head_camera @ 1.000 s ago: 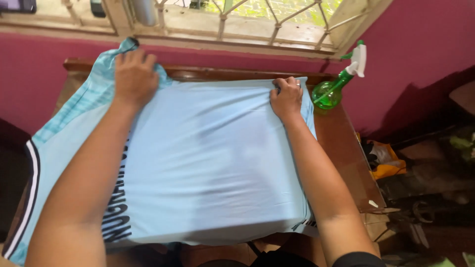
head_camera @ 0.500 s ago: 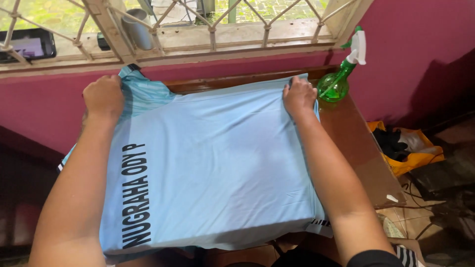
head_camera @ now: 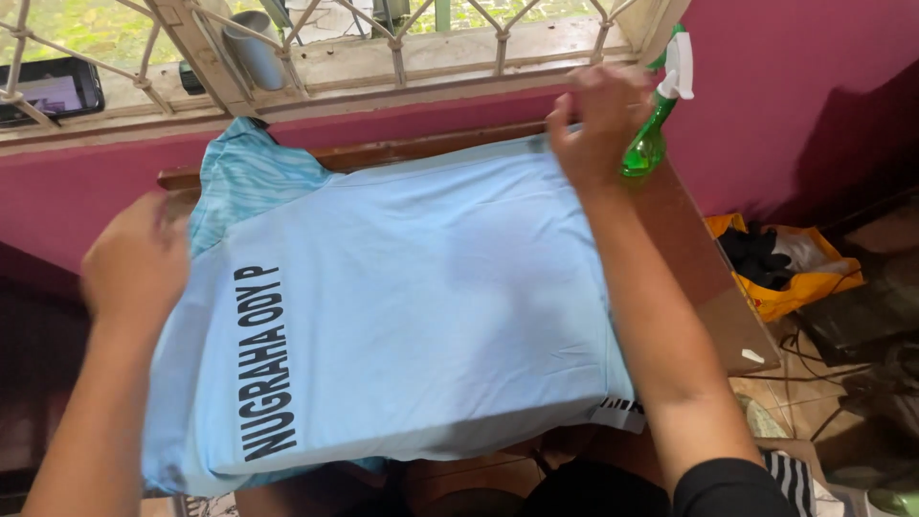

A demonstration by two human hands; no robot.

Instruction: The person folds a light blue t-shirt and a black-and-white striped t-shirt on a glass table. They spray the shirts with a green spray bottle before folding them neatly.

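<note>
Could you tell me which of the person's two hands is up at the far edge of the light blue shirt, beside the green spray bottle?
The right hand, at the light blue shirt's far edge beside the green spray bottle; the left hand sits nearer, at the shirt's left side.

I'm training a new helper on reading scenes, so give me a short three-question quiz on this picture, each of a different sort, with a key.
1. True or false: the right hand is at the far edge of the light blue shirt.
2. Which thing stands just right of that hand? A) green spray bottle B) red iron C) white cup
3. Fill in: the left hand is at the shirt's ____ side, near the patterned teal sleeve.

Key: 1 true; 2 A; 3 left.
</note>
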